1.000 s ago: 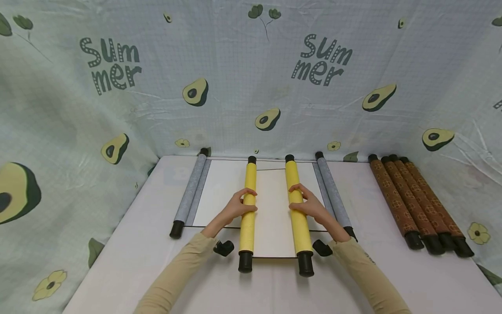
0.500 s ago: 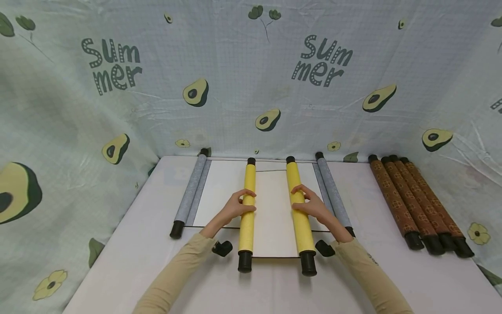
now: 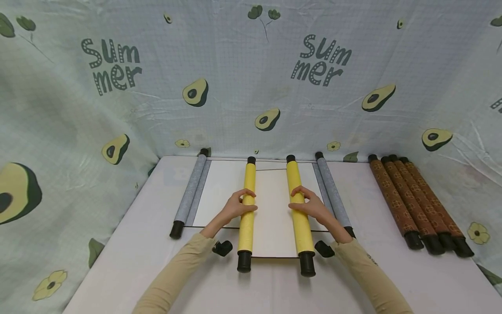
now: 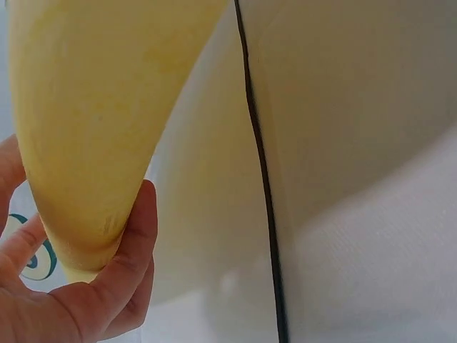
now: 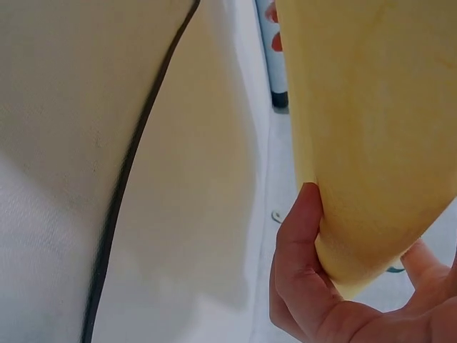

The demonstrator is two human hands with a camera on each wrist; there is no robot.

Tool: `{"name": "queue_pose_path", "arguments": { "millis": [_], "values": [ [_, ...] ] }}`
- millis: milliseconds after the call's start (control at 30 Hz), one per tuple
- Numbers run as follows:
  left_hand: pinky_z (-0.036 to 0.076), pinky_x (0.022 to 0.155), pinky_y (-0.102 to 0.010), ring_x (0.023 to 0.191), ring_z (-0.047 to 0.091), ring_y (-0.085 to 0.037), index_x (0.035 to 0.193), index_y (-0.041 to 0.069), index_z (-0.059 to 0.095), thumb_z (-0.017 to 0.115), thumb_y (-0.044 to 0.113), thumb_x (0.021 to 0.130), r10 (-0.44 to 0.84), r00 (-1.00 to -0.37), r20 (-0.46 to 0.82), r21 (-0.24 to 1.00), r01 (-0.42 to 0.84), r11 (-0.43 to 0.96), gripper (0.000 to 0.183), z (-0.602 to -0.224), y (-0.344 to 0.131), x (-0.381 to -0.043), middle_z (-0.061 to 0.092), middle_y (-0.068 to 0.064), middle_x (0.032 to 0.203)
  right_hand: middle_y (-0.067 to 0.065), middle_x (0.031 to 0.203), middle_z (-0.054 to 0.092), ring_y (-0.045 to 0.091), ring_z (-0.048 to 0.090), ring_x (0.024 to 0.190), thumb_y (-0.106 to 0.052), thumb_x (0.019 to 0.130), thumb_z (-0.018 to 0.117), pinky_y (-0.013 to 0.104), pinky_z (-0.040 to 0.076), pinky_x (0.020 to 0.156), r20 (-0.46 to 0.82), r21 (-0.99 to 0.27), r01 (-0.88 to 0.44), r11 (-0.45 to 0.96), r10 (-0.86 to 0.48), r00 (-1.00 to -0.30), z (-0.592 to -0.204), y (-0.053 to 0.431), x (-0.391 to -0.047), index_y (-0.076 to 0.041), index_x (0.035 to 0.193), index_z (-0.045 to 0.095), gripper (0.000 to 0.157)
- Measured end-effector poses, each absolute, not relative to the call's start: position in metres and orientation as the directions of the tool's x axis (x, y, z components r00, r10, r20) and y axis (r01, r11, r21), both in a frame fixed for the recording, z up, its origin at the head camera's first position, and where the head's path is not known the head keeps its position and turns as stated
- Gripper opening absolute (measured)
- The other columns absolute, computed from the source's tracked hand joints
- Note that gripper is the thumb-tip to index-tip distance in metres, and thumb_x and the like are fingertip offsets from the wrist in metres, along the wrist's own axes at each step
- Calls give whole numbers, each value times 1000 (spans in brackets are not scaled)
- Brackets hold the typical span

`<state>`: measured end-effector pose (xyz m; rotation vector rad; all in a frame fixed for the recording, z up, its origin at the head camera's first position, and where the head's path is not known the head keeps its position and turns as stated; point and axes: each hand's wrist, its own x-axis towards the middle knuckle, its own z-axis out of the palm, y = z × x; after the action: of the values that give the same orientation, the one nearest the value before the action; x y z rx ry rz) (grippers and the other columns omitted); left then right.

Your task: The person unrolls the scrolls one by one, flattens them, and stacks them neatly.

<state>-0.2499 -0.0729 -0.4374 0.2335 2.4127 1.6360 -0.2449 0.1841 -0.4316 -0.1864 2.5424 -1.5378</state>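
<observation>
A yellow scroll with black end caps is partly unrolled, its pale sheet (image 3: 273, 226) stretched between two rolls. My left hand (image 3: 236, 205) grips the left roll (image 3: 246, 233) near its middle, thumb on the inner side. The right roll (image 3: 303, 235) is held the same way by my right hand (image 3: 311, 206). In the left wrist view, fingers (image 4: 132, 250) curl round the yellow roll (image 4: 93, 107); the right wrist view shows fingers (image 5: 300, 250) wrapped on its roll (image 5: 371, 128). Behind the yellow scroll in the head view, a grey scroll (image 3: 191, 192) lies spread open, its white sheet (image 3: 217, 192) partly hidden.
Several brown patterned scrolls (image 3: 396, 200) with black caps lie side by side at the right of the white table (image 3: 149, 270). A cloth (image 3: 235, 56) printed with avocados hangs at the back and sides. The grey scroll's right roll (image 3: 333, 189) stands beyond my right forearm.
The two yellow rolls have moved slightly apart, mainly the right one shifting a little to the right. My right thumb has shifted slightly on its roll. Both hands keep their grip.
</observation>
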Motion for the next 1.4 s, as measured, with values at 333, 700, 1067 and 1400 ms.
{"name": "queue_pose_path", "arguments": {
  "millis": [333, 700, 1067, 1400],
  "values": [
    [44, 53, -23, 69, 51, -18, 105, 7, 54, 73, 10, 70, 254, -964, -79, 923, 26, 383, 40, -437, -71, -249, 51, -17, 100, 18, 106, 45, 24, 50, 76, -15, 70, 73, 29, 45, 58, -76, -866, -23, 500, -178, -981, -433, 185, -246, -11, 101, 47, 40],
    [43, 46, -23, 65, 52, -17, 108, 8, 52, 68, 6, 72, 250, -963, -100, 931, -2, 365, 40, -436, -74, -249, 52, -19, 94, 19, 108, 46, 25, 49, 80, -12, 72, 67, 28, 45, 58, -62, -849, -45, 526, -185, -981, -430, 188, -245, -11, 105, 46, 39],
    [47, 52, -27, 67, 53, -19, 106, 9, 56, 65, 9, 73, 314, -949, -25, 936, 88, 342, 34, -435, -81, -249, 53, -18, 102, 19, 111, 47, 26, 49, 81, -10, 72, 63, 28, 44, 59, -39, -853, -68, 517, -194, -980, -428, 190, -245, -12, 105, 50, 36],
    [45, 55, -24, 69, 52, -19, 105, 7, 55, 62, 9, 74, 273, -960, -64, 922, 48, 385, 32, -437, -81, -251, 51, -20, 108, 18, 113, 47, 26, 49, 83, -9, 73, 61, 28, 43, 61, -41, -853, -65, 518, -191, -981, -429, 190, -245, -10, 100, 51, 28]
  ]
}}
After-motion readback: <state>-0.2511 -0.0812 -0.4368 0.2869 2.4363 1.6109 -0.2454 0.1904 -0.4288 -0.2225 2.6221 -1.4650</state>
